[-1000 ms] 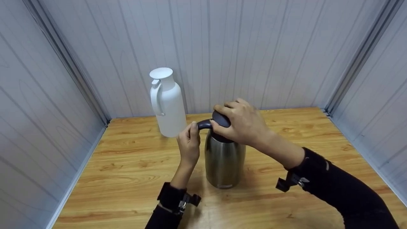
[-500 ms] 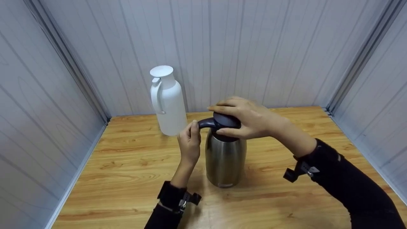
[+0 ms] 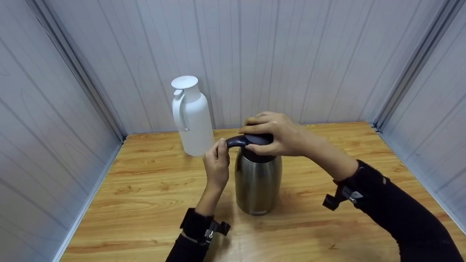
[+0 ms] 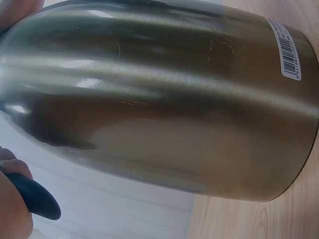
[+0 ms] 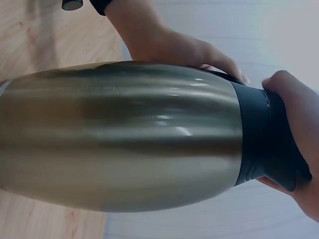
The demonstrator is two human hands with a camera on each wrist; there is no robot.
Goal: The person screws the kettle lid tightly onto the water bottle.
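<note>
A stainless steel thermos jug stands upright near the middle of the wooden table, its brushed body filling both wrist views. The left hand, at the jug's 9 o'clock, is curled around the dark handle that arcs out from the top; in the left wrist view the handle's end pokes out past the fingers. The right hand comes in from 3 o'clock and sits over the dark lid, fingers and thumb wrapped around its rim, so the lid is gripped from above; the right wrist view shows the thumb pressed against the black collar. A barcode sticker sits near the jug's base. At 11 o'clock from the jug, well apart and close to the grey panelled wall, stands a white thermos bottle with its lid on and its handle turned to the left.
</note>
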